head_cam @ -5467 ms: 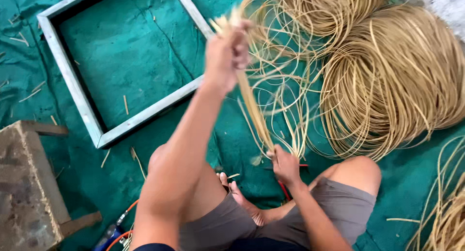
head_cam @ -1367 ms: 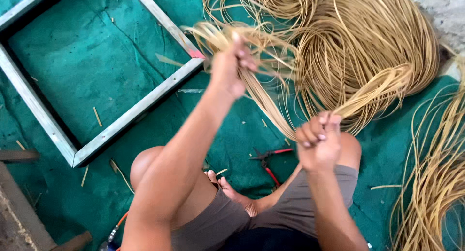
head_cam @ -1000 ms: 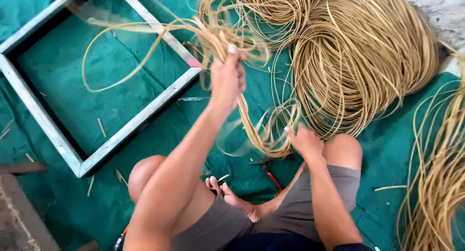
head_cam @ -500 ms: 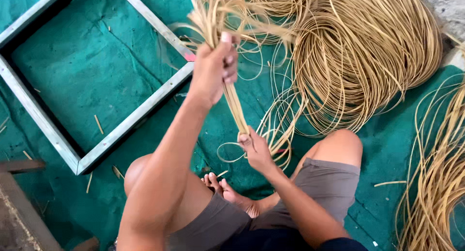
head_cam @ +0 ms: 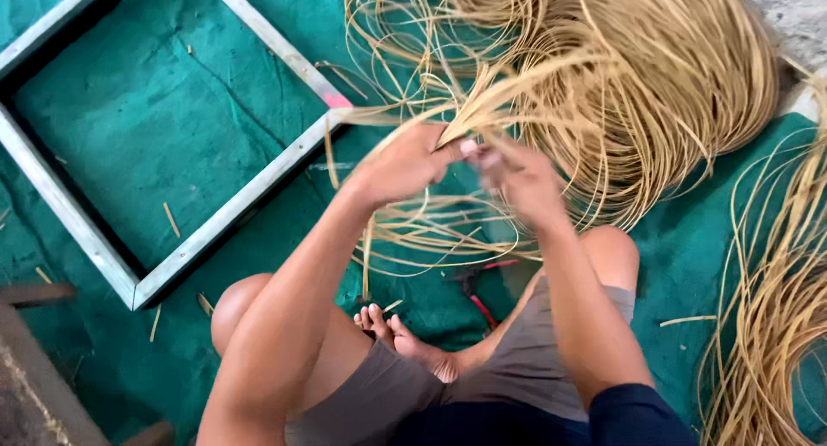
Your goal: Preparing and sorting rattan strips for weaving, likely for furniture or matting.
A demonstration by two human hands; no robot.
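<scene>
Hands meet above the green cloth floor covering: left hand and right hand both close their fingers on a bundle of thin tan rattan strands, beside the grey square metal frame.

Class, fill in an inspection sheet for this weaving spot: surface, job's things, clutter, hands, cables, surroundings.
Surface: green mat, creased.
Job's things: bundle of cane strips held up; big cane coil behind it.
Clutter: cane offcuts on the mat; red-handled pliers by the feet.
Hands: left hand and right hand both grip the bundle.
Cables: nothing seen.
Surroundings: grey square frame at left; more cane at right.
</scene>
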